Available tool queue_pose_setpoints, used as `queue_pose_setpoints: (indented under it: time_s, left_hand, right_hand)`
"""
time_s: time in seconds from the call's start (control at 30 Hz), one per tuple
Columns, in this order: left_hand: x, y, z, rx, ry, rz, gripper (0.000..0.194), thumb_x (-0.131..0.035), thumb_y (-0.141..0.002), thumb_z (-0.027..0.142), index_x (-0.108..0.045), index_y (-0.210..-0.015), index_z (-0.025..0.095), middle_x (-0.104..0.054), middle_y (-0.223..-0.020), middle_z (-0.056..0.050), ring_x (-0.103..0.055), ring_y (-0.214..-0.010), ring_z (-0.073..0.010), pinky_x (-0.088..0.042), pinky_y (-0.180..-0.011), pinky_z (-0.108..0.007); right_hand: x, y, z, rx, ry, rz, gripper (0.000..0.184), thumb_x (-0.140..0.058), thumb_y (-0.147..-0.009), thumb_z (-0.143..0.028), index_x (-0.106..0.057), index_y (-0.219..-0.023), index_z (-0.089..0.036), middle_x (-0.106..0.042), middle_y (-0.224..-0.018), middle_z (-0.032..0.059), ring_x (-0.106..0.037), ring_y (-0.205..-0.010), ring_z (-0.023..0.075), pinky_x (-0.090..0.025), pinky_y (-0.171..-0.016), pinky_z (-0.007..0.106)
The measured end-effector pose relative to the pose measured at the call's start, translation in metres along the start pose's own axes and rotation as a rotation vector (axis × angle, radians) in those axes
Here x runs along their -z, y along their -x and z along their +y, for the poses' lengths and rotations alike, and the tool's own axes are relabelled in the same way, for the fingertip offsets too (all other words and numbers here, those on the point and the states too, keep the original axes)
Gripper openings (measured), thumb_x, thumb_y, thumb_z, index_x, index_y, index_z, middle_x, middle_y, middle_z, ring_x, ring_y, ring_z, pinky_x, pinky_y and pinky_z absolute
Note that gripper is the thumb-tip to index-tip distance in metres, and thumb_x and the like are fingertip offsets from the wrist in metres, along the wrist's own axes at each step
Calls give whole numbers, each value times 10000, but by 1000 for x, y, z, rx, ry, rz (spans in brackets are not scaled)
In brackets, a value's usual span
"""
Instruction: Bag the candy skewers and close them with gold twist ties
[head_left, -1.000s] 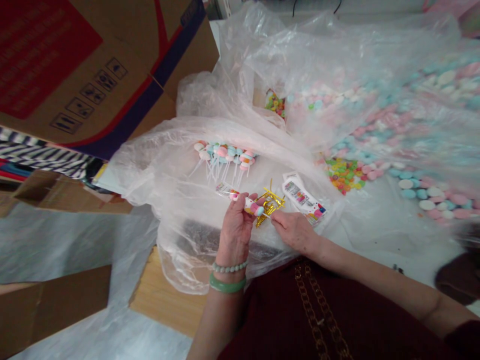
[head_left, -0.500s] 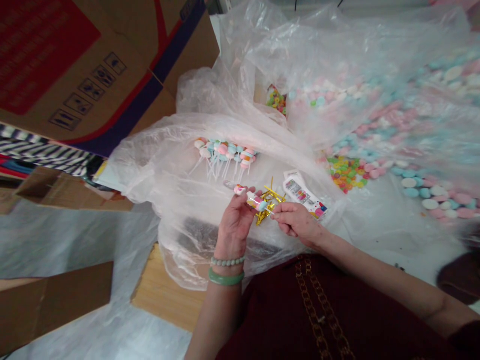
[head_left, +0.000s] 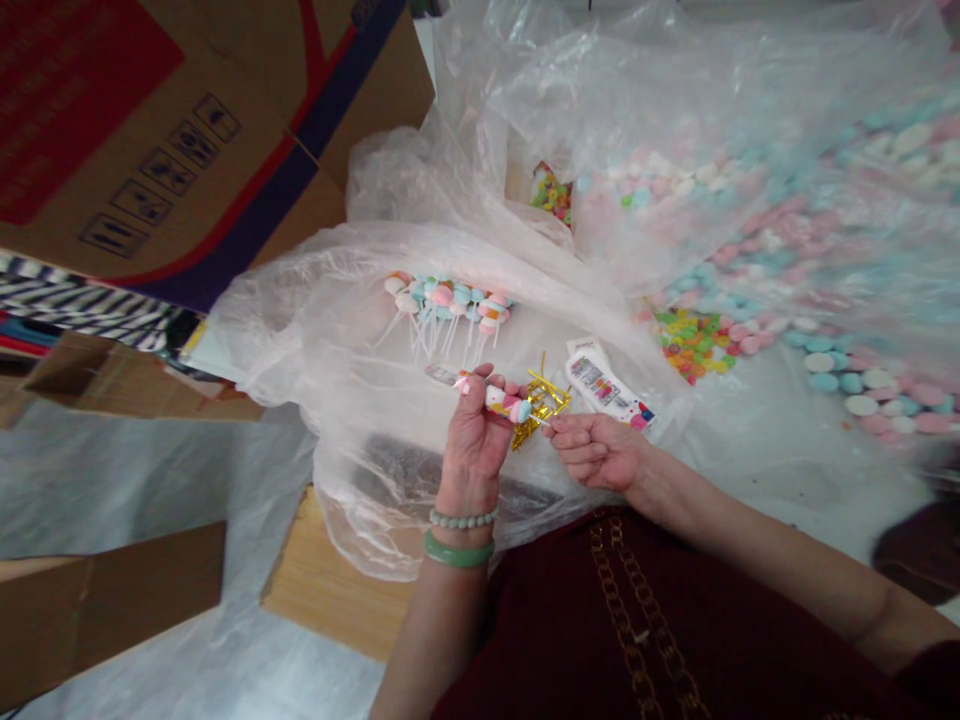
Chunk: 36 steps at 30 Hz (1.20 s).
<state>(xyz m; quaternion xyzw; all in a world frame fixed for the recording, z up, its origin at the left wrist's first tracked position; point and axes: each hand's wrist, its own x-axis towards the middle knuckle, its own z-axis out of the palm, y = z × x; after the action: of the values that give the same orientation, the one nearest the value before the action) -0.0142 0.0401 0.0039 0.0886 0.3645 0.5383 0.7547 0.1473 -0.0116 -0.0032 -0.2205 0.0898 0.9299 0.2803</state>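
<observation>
My left hand (head_left: 474, 440) is closed round a small packet of pastel candies (head_left: 501, 401) in a clear sleeve, held level above the plastic sheet. My right hand (head_left: 596, 449) pinches the packet's right end, where a stick or tie shows. Just behind the fingers lies a loose heap of gold twist ties (head_left: 543, 401). Finished candy sticks (head_left: 448, 301) lie in a row farther back. A stack of printed label bags (head_left: 607, 386) sits to the right of the ties.
Clear plastic sheeting (head_left: 322, 340) covers the work surface. Loose pastel candies (head_left: 840, 380) and small bright candies (head_left: 690, 340) spread at the right. A large cardboard box (head_left: 172, 130) stands at the upper left, another box (head_left: 97, 600) at the lower left.
My hands stayed together at the packet. The right hand turned, fingers curling under, and shifted slightly toward me; the packet tilted a little in the left hand.
</observation>
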Motion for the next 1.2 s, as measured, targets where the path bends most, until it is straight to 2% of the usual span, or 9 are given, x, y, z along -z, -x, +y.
queue_pose_setpoints:
  time_s: [0.2,0.37,0.5,0.67,0.73,0.83,0.97,1.1,1.2]
  left_hand:
    - [-5,3,-4,-24,51,-55,135,-498,-924,256,-600,-907,168,-563,-695,21,-566,-659,-105,-494,-851,-340]
    - [-11,8,-4,5,67,-29,200,-444,-947,285,-600,-910,164,-548,-683,21,-551,-635,-96,-494,-849,-318]
    - [-10,9,-3,84,77,-17,265,-429,-946,366,-602,-925,167,-556,-680,15,-564,-636,-108,-501,-837,-340]
    - [-9,5,2,96,64,72,292,-444,-932,412,-600,-907,166,-607,-721,-11,-624,-708,-153,-512,-814,-366]
    - [-12,4,1,100,64,125,259,-447,-937,374,-588,-870,168,-605,-714,-6,-638,-713,-148,-512,-815,-343]
    - [-16,6,-6,107,40,175,278,-445,-937,385,-565,-814,166,-591,-696,-6,-653,-723,-149,-512,-812,-317]
    - [-16,7,-14,92,-29,180,304,-471,-918,424,-561,-797,160,-587,-688,-11,-655,-708,-151,-515,-803,-314]
    - [-6,2,-9,258,-1,169,318,-472,-920,405,-567,-770,140,-604,-708,-44,-654,-724,-186,-525,-773,-357]
    - [0,-4,0,198,23,189,143,-492,-913,194,-576,-810,141,-624,-756,-33,-655,-786,-174,-518,-778,-332]
  right_hand:
    - [-4,-5,3,-8,-123,-58,278,-261,-959,-111,-501,-818,-108,-276,-436,-120,-136,-289,13,-118,-325,115]
    - [-14,-9,11,115,184,60,111,-427,-835,-109,-507,-760,-129,-314,-429,-118,-118,-313,19,-112,-332,141]
    - [-20,-9,22,474,683,308,66,-531,-786,-202,-508,-730,-175,-390,-431,-94,-241,-342,48,-171,-359,173]
    - [-14,-10,31,831,1714,662,182,-458,-866,-217,-549,-712,-180,-563,-590,-3,-496,-551,115,-320,-532,232]
    - [-9,-11,34,882,2037,716,208,-404,-899,-192,-583,-795,-169,-615,-667,38,-537,-595,142,-314,-540,257]
    - [0,-14,38,904,2284,689,243,-353,-904,-130,-591,-861,-147,-629,-681,67,-558,-599,164,-316,-532,276]
    - [-1,-15,37,920,2141,697,209,-383,-901,-150,-580,-831,-162,-625,-685,52,-555,-605,151,-337,-546,265]
    - [-16,-10,28,748,1403,583,162,-467,-857,-234,-523,-712,-189,-511,-523,-42,-442,-464,90,-323,-477,210]
    - [-21,-7,19,519,824,378,78,-537,-781,-231,-517,-726,-180,-421,-437,-87,-286,-349,56,-194,-354,178]
